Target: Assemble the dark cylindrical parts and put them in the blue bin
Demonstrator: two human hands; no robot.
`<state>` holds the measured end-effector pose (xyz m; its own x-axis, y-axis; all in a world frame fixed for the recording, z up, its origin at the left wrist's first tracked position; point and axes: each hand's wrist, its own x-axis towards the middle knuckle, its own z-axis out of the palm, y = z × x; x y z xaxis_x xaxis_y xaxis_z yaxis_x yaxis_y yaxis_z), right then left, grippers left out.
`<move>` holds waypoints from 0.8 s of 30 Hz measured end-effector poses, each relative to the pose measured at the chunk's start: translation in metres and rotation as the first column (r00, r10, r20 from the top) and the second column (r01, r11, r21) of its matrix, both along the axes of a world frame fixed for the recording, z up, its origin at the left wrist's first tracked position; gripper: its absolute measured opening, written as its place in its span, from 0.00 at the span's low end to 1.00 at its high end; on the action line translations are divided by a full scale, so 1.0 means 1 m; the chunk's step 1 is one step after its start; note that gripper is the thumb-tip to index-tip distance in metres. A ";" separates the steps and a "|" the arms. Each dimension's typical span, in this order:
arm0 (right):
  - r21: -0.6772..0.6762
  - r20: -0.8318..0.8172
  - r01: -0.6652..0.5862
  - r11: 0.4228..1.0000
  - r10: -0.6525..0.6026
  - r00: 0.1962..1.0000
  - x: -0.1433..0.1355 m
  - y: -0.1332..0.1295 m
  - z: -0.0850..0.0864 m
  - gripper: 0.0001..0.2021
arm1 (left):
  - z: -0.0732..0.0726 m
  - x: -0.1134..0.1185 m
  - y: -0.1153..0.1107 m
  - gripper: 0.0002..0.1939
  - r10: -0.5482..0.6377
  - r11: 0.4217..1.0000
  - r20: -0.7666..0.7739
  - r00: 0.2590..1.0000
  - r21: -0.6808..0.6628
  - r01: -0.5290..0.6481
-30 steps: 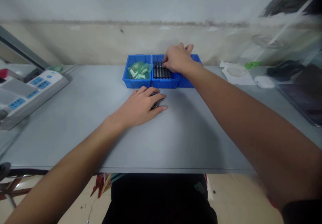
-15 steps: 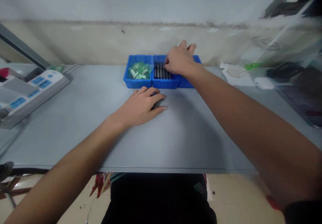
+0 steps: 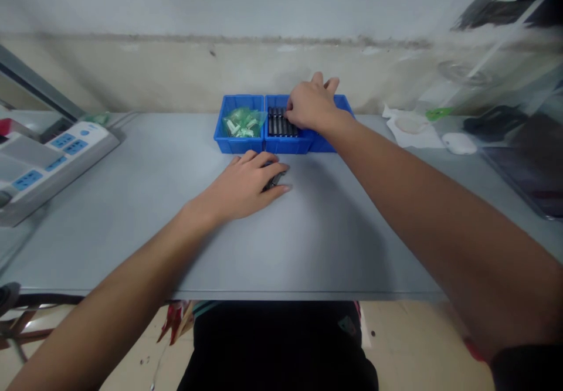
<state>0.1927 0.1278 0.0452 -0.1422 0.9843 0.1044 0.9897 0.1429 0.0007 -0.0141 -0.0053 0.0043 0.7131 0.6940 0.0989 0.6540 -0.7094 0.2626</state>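
My left hand (image 3: pixel 246 186) rests on the grey table, its fingers curved over a small dark, shiny object (image 3: pixel 273 181). Most of that object is covered by the palm and fingers. At the middle blue bin (image 3: pixel 288 146), my right hand (image 3: pixel 311 105) reaches in with thumb and forefinger pinched and the other fingers raised. Its fingertips touch or hover at the right end of a row of slim black bars (image 3: pixel 281 124); whether a bar is between them is hidden.
A left blue bin (image 3: pixel 240 146) holds a green plastic bag (image 3: pixel 244 122) of white pieces. The right blue bin (image 3: pixel 345 105) is partly behind my arm. A white power strip (image 3: pixel 57 162) lies left; white paper (image 3: pixel 416 132), a white mouse (image 3: pixel 458 143) and a dark flat panel (image 3: pixel 528 174) lie right.
Hardly anything differs. The whole view has shifted slightly; both hands stay at the same places, the right at the black bars and the left over the dark object.
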 end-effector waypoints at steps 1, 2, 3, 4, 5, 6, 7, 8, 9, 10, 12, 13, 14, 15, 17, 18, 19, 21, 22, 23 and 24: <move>0.000 -0.005 0.000 1.000 0.000 1.000 0.000 0.000 0.000 0.11 | 0.000 0.000 0.000 0.30 0.005 1.000 -0.002 1.000 -0.002 -0.005; 0.002 -0.006 0.001 1.000 -0.001 1.000 0.001 -0.001 0.000 0.10 | 0.000 0.000 0.000 0.30 0.009 1.000 -0.004 1.000 -0.004 -0.009; 0.005 -0.002 0.002 1.000 -0.002 1.000 0.001 -0.002 0.001 0.10 | 0.000 0.000 -0.001 0.30 0.012 1.000 -0.006 1.000 -0.006 -0.012; 0.012 0.003 0.003 1.000 -0.003 1.000 0.002 -0.004 0.002 0.10 | 0.000 0.000 -0.001 0.30 0.013 1.000 -0.006 1.000 -0.006 -0.013; 0.027 0.008 -0.001 1.000 0.001 1.000 0.003 -0.006 0.003 0.09 | 0.000 0.000 -0.001 0.30 0.013 1.000 -0.005 1.000 -0.007 -0.013; 0.050 0.010 -0.013 0.999 0.012 1.000 0.003 -0.008 0.004 0.10 | 0.000 0.001 -0.001 0.30 0.011 1.000 -0.003 1.000 -0.006 -0.011; 0.078 0.010 -0.029 0.997 0.028 1.000 0.004 -0.010 0.005 0.10 | 0.001 0.001 -0.001 0.30 0.008 1.000 -0.002 1.000 -0.007 -0.008; 0.109 0.014 -0.048 0.993 0.047 0.999 0.005 -0.012 0.005 0.11 | 0.001 0.001 0.000 0.30 0.005 1.000 -0.002 1.000 -0.008 -0.005; 0.135 0.027 -0.065 0.989 0.062 0.998 0.005 -0.013 0.005 0.12 | 0.001 0.001 0.000 0.30 0.004 1.000 -0.003 1.000 -0.008 -0.004; 0.153 0.049 -0.080 0.985 0.074 0.996 0.005 -0.014 0.005 0.13 | 0.001 0.001 0.000 0.30 0.005 1.000 -0.004 1.000 -0.008 -0.005; 0.157 0.109 -0.091 0.983 0.074 0.991 0.005 -0.014 0.002 0.15 | 0.001 0.000 0.000 0.30 0.009 1.000 -0.002 1.000 -0.006 -0.009; 0.150 0.136 -0.089 0.985 0.069 0.988 0.004 -0.013 0.001 0.16 | 0.000 0.000 0.000 0.30 0.009 1.000 -0.001 1.000 -0.005 -0.009; 0.141 0.154 -0.085 0.986 0.063 0.986 0.003 -0.012 -0.001 0.17 | 0.000 0.000 0.000 0.30 0.009 1.000 0.002 1.000 -0.004 -0.009; 0.134 0.159 -0.080 0.988 0.059 0.986 0.003 -0.011 -0.002 0.17 | 0.000 0.000 0.000 0.30 0.007 1.000 0.004 1.000 -0.004 -0.007; 0.130 0.146 -0.075 0.989 0.056 0.988 0.002 -0.009 -0.004 0.16 | 0.000 0.000 0.000 0.30 0.002 1.000 0.004 1.000 -0.005 -0.002; 0.128 0.134 -0.070 0.989 0.052 0.990 0.002 -0.008 -0.004 0.15 | 0.000 0.000 0.000 0.30 0.002 1.000 0.004 1.000 -0.005 -0.002; 0.122 0.123 -0.063 0.991 0.048 0.991 0.002 -0.008 -0.004 0.15 | 0.000 0.000 0.000 0.30 0.003 1.000 0.003 1.000 -0.006 -0.003; 0.098 0.110 -0.048 0.994 0.037 0.993 0.002 -0.007 -0.003 0.15 | 0.000 0.000 0.000 0.30 0.008 1.000 0.002 1.000 -0.008 -0.008; 0.083 0.111 -0.040 0.996 0.030 0.993 0.002 -0.007 -0.002 0.15 | 0.000 0.000 0.000 0.30 0.010 1.000 0.000 1.000 -0.008 -0.010; 0.070 0.115 -0.033 0.997 0.025 0.993 0.002 -0.007 -0.001 0.16 | 0.001 0.000 0.000 0.30 0.012 1.000 -0.002 1.000 -0.007 -0.012; 0.064 0.119 -0.031 0.997 0.023 0.993 0.002 -0.007 -0.001 0.16 | 0.001 0.000 -0.001 0.30 0.011 1.000 -0.005 1.000 -0.007 -0.011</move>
